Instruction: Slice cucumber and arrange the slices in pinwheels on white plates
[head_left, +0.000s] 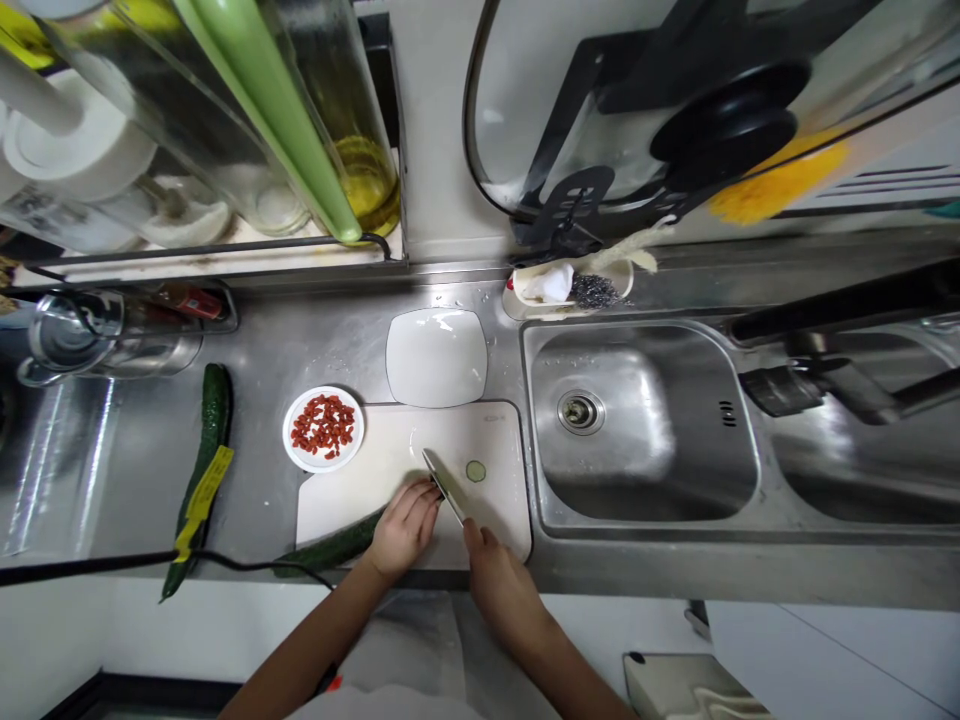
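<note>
My left hand (406, 528) is closed over the right end of a cucumber (334, 545), pressing it on the white cutting board (352, 500). Closed round the handle of a knife (446, 487) is my right hand (504, 580). The blade stands at the cucumber's right end, close to my left fingertips. One round cucumber slice (475, 471) lies flat on the board, right of the blade. Beyond the board's far edge is a white square plate (436, 357) with nothing on it. A small white dish (324, 465) of red goji berries (324, 425) overlaps the board's left corner.
A second cucumber (214, 410) with a yellow label (204, 497) lies at the left. The steel sink (645, 420) and black faucet (847, 320) are to the right. Bottles and jars stand on a rack (300, 250) above. A dark cable (150, 563) crosses the lower left.
</note>
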